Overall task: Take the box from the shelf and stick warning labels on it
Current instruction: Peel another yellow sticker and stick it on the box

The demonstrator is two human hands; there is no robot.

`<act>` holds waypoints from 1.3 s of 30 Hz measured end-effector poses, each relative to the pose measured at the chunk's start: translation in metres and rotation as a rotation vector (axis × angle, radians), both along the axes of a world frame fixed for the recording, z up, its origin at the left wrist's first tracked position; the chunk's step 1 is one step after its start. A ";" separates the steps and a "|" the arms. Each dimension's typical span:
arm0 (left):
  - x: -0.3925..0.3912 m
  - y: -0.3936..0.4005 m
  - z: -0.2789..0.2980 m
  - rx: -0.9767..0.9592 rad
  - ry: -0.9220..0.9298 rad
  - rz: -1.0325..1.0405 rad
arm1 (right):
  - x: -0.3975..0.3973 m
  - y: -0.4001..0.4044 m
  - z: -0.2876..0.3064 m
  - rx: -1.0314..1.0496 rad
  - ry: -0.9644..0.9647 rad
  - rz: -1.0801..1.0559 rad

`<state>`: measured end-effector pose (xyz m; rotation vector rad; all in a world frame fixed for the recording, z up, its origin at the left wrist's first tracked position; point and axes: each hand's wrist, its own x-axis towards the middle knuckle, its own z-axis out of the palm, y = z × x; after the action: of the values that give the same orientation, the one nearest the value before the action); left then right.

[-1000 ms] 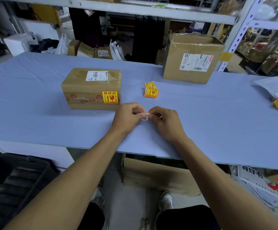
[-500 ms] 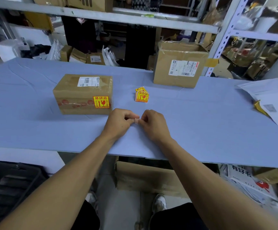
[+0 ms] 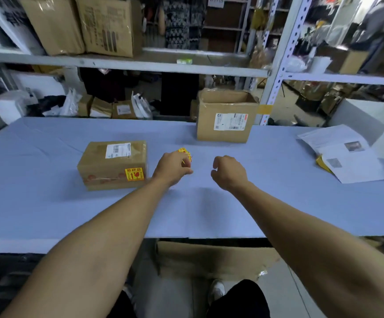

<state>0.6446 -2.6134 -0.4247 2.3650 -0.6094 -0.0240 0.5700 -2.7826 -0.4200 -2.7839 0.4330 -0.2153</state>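
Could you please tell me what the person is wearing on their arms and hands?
Nothing is worn on them. The left hand and right hand are bare, without gloves, and no rings, watch or wristband show. Both forearms are uncovered up to the frame edge; no sleeve is in view.

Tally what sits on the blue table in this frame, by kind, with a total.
Cardboard boxes: 2, the labelled box and the open box
Warning-label stacks: 1, the label stack at the left hand
Paper piles: 1, the papers
Total: 4
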 end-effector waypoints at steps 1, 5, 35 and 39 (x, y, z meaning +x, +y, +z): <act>0.005 -0.007 0.012 0.040 -0.028 0.003 | 0.003 -0.008 0.011 -0.021 0.012 -0.005; 0.026 -0.034 0.054 0.146 -0.129 -0.026 | 0.022 -0.037 0.049 -0.043 0.028 -0.057; 0.188 -0.052 0.115 0.367 -0.250 -0.045 | 0.174 -0.058 0.099 -0.040 -0.136 -0.006; 0.138 0.025 0.116 0.429 -0.158 0.014 | 0.135 0.004 0.102 -0.016 -0.066 0.040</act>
<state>0.7825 -2.5885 -0.3089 2.8060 -0.7203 0.0436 0.7048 -2.7782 -0.3176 -2.7892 0.3605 -0.3019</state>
